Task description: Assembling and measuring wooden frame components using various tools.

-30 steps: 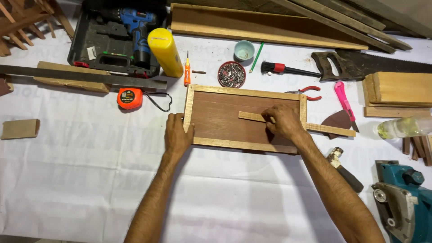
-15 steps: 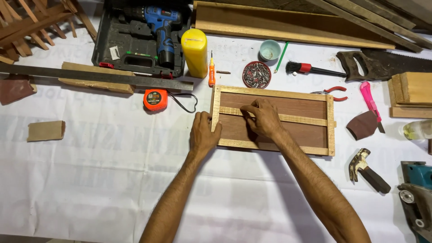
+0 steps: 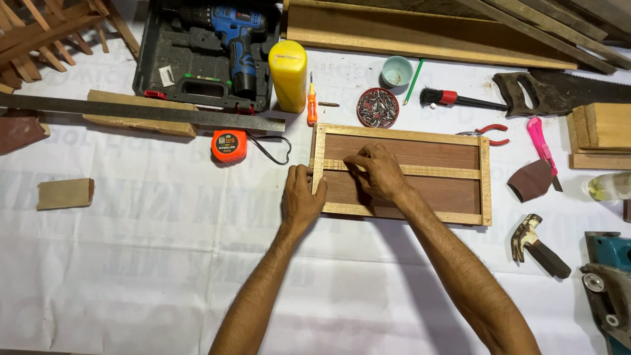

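Pinching the left end of the slat [image 3: 420,170] is what your right hand [image 3: 380,176] is doing, fingertips bunched together on it right where it meets the left rail of the frame [image 3: 402,135]. Your left hand [image 3: 301,197] sits flat on the cloth [image 3: 151,263] just outside that rail, fingers loosely together and hooked up against the outer edge, thumb on the near corner, so it's bracing and not really gripping. The slat runs left to right across the middle of the frame, parallel to the long rails, and its far end reaches the right rail, well away from both hands. So everything in play is under your right fingertips, and the right hand is the nearer one. The frame lies flat mid-table, long side across your view, reddish panel inside. Can't see whether the slat end actually butts tight to the rail, your fingers cover that joint, and the right forearm hides a bit of the near rail too. Around it: tape measure [image 3: 228,145] to the left, screwdriver [image 3: 311,108] and a dish of screws [image 3: 377,107] just behind, pliers [image 3: 490,131] off the far right corner, hammer [image 3: 536,243] near right, with a power tool cut off at the right edge of the view.
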